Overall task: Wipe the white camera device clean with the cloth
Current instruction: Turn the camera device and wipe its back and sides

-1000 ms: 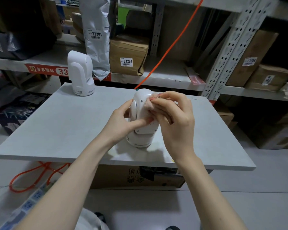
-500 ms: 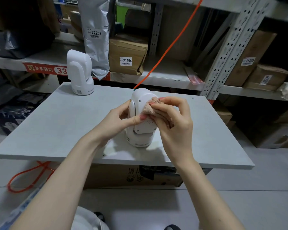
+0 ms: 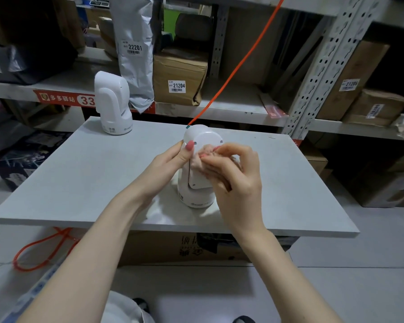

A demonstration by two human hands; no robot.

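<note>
At frame centre the white camera device (image 3: 197, 164) stands upright, my left hand (image 3: 167, 165) clasping its left side, my right hand (image 3: 233, 176) pinching the cloth (image 3: 205, 152) against its right.

The camera device (image 3: 197, 169) at the centre of the table is plain glossy white, with a small grey logo low on its base. The cloth (image 3: 204, 157) pressed to it is pale pinkish-beige and fuzzy. The left hand (image 3: 167, 165) has coral-pink painted nails. The table (image 3: 91, 173) is a flat, unpatterned light grey. At 10 o'clock stands a second camera (image 3: 113, 107), also white. Toward 12 o'clock runs an orange cable (image 3: 233, 69). A silver-grey mailer bag (image 3: 134, 52) carries a white label with black digits. The cardboard box (image 3: 179, 78) is brown. The shelf label (image 3: 63, 99) is red with white characters.
</note>
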